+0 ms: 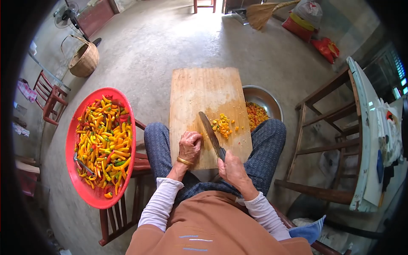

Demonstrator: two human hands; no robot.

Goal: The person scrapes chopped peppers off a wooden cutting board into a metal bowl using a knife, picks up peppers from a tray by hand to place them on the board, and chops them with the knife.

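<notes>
My right hand [233,169] is wrapped round the dark handle of a kitchen knife [208,128]. The blade points away from me and slants left over the wooden cutting board [204,87], which rests across my thighs. Just right of the blade lies a small heap of chopped yellow and orange peppers [222,126], with loose bits around it. My left hand [190,147] is closed and rests on the board left of the knife; whatever its curled fingers hold, if anything, is hidden.
On a chair [114,219] at my left sits a red plastic basket [70,170] of whole yellow, orange and red chili peppers [106,144]. A metal bowl [274,100] with chopped peppers stands beyond my right knee. A wooden-framed table [325,193] is at right, a wicker basket [84,60] far left.
</notes>
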